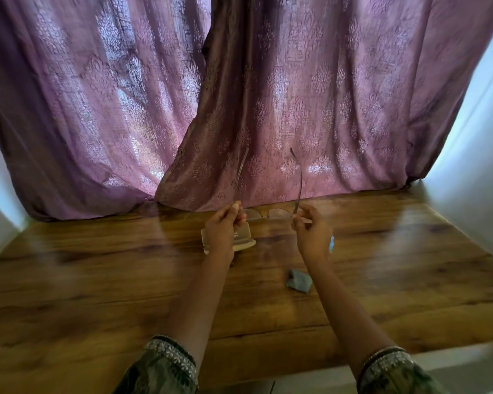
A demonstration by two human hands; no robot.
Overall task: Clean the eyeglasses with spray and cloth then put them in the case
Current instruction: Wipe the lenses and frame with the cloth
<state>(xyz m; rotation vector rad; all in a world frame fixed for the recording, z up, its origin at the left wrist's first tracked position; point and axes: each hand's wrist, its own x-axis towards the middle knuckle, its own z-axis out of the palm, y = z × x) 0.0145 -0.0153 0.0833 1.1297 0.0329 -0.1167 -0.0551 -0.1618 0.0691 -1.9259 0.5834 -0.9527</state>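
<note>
The left grip [225,226] pinches the left corner of the eyeglasses [268,214] and the right grip [310,231] pinches the right corner. They are held above the wooden worktop [97,280], temples unfolded toward the far purple curtain [339,109]. A pale case [244,240] lies partly hidden behind the left grip. A grey cloth [298,281] lies nearer, beside the right forearm.

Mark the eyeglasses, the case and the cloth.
eyeglasses [279,214]: head view, on the image-right lens.
eyeglass case [244,237]: head view, on its uncovered right end.
grey cloth [299,281]: head view, on the middle of the crumpled fabric.
</note>
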